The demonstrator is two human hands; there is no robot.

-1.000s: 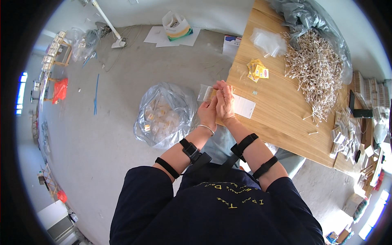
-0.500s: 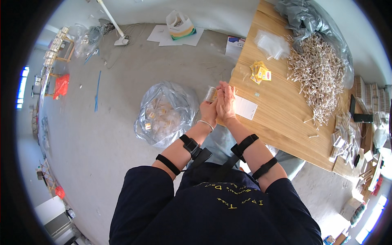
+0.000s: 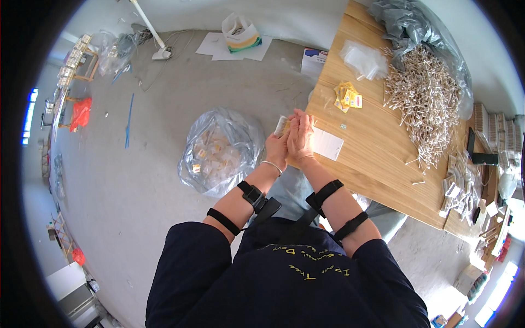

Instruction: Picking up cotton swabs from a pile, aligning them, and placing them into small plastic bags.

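Observation:
My left hand (image 3: 278,146) and my right hand (image 3: 300,136) are pressed together at the near left corner of the wooden table (image 3: 383,164). Between them they pinch a small clear plastic packet (image 3: 282,124), its top sticking out above my left fingers. A white paper slip (image 3: 327,144) lies on the table just right of my right hand. A large clear plastic bag (image 3: 220,150) holding several small filled packets sits on the floor to the left of my hands.
A heap of thin pale sticks (image 3: 424,95) lies on the table beside a grey plastic bag (image 3: 413,24). Yellow packets (image 3: 348,97), empty clear bags (image 3: 363,59) and small filled packets (image 3: 456,183) also lie there. Papers and a bag (image 3: 240,35) sit on the concrete floor.
My hands stay pressed together at the table corner; the clear packet now sticks out upward from between them rather than to the left.

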